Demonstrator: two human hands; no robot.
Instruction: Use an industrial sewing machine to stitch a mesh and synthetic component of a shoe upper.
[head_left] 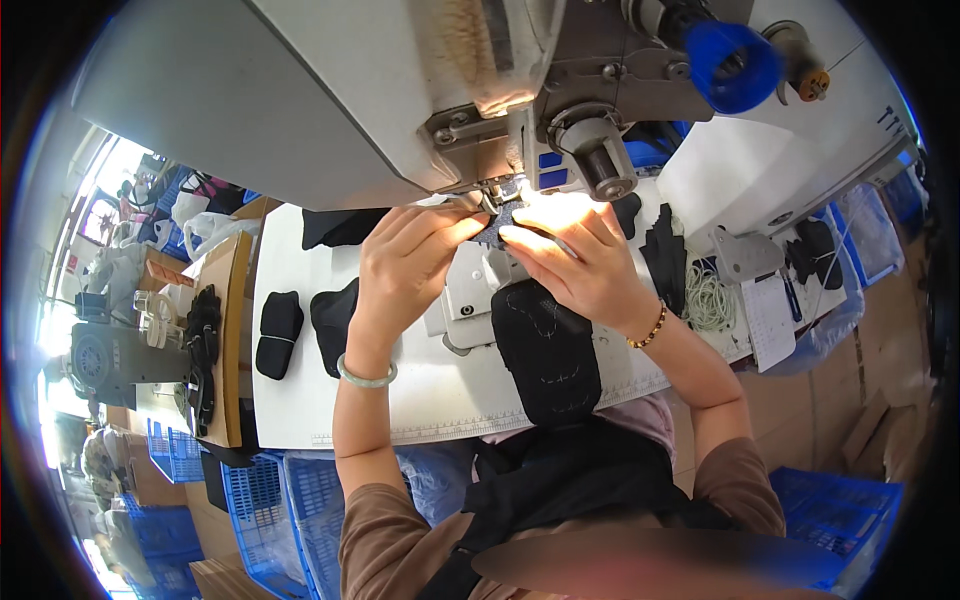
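Note:
Under the lit needle area of a sewing machine (490,195), a small dark grey fabric piece (492,236) lies between my two hands. My left hand (415,255) pinches its left edge, with a pale bangle on the wrist. From the other side my right hand (585,260) pinches it with thumb and fingers, partly washed out by the lamp's glare. Just below my right hand, a black padded fabric piece (545,350) with pale stitched lines lies on the table and reaches its front edge. Whether it joins the grey piece, I cannot tell.
Black fabric pieces (279,335) lie on the white table (400,415) at left. At right are a tangle of pale cord (708,300) and a paper sheet with a pen (768,322). Blue crates (262,520) stand below. The machine head (250,110) overhangs the far side.

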